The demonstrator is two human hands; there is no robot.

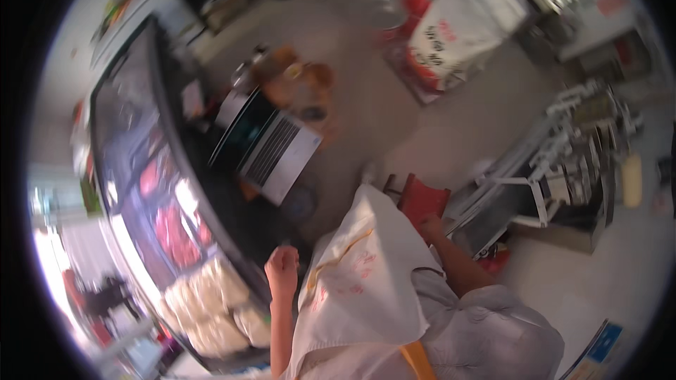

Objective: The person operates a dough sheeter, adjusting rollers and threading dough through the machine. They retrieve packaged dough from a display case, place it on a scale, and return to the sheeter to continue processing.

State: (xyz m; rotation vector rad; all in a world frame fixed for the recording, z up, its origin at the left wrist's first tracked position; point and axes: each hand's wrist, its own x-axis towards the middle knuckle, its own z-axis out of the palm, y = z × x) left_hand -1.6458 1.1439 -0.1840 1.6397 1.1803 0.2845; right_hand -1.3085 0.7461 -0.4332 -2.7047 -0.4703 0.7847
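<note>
My left hand (283, 269) is curled into a loose fist beside the dark edge of a long display case (204, 190). Nothing sticks out of its fingers. My right hand (431, 229) hangs at my other side, next to a red stool or chair (424, 197). Blur hides its fingers, and whether it touches the red seat cannot be told. Between my arms lies a white apron (366, 274) with red marks and a yellow cord. Beyond my left hand an open laptop (282, 155) stands at the case's inner side.
Pink and red packages (176, 232) show behind the case's glass, with pale plump bundles (218, 309) near its closer end. Metal frames and a dark-bedded machine (521, 204) stand at right. A large white sack (458, 35) sits ahead on the grey floor (380, 105), beside something red.
</note>
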